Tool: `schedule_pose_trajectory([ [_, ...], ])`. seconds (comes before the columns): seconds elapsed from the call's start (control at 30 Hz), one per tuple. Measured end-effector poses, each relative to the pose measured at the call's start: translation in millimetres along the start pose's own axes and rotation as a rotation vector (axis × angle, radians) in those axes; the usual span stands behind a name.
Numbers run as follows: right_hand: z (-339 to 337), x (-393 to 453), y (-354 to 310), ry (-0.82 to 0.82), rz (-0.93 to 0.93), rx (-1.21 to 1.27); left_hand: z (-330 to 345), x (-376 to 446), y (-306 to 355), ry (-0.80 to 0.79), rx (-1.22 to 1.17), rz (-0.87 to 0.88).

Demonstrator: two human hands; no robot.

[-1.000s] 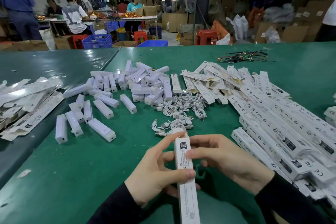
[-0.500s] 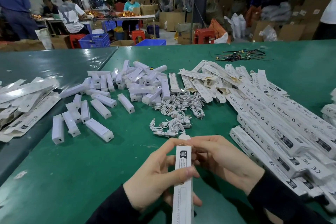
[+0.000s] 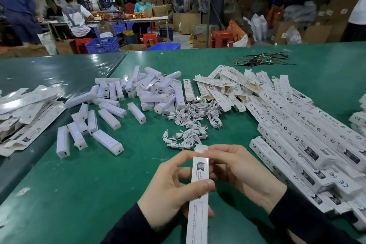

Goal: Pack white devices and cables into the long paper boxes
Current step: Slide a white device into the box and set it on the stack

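Since a second ago the long paper box point(image 3: 198, 200) has slid lower in the view, its far end dropping away from the cable pile, and the right hand point(image 3: 243, 174) has curled round that far end where before it lay flatter beside it. The left hand point(image 3: 168, 198) has its grip closed on the box, thumb laid across the printed top face and fingers under it. The right hand's grip is also closed on the box, its fingertips at the open end, where a white flap point(image 3: 201, 147) stands up; what lies inside the box cannot be told. The box runs from about 6 o'clock up toward the centre, held just above the green worktop point(image 3: 99, 194).

At 12 o'clock from the hands, and near them, lies a heap of small coiled white cables point(image 3: 190, 125). Beyond it, toward 11 o'clock, sits a pile of white devices point(image 3: 154, 93), with looser ones scattered out to 10 o'clock point(image 3: 108, 141). From 1 o'clock to 4 o'clock a stack of filled long boxes point(image 3: 301, 136) lies in rows, printed sides up, and flat unfolded boxes point(image 3: 223, 85) are heaped behind them. At 9 o'clock more flattened boxes point(image 3: 25, 109) lie on the adjoining worktop. A tangle of dark wires point(image 3: 259, 60) rests at the far edge, at 1 o'clock.
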State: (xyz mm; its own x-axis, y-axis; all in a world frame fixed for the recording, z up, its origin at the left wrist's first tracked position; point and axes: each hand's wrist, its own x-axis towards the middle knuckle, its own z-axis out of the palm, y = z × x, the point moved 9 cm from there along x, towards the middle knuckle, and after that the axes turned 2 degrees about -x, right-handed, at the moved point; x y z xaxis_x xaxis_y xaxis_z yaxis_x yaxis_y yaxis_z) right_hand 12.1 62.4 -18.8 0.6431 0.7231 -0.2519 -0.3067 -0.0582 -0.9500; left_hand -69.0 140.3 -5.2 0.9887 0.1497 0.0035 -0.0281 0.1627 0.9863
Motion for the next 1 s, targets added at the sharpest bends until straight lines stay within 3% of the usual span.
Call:
schedule_pose_trajectory([
  [0.27, 11, -7, -13, -0.032, -0.113, -0.058, -6, 1, 1, 0.074, 0.029, 0.058],
  [1.0, 6, -3, 3, 0.013, 0.021, -0.044, -6, 1, -12, 0.032, -0.002, -0.051],
])
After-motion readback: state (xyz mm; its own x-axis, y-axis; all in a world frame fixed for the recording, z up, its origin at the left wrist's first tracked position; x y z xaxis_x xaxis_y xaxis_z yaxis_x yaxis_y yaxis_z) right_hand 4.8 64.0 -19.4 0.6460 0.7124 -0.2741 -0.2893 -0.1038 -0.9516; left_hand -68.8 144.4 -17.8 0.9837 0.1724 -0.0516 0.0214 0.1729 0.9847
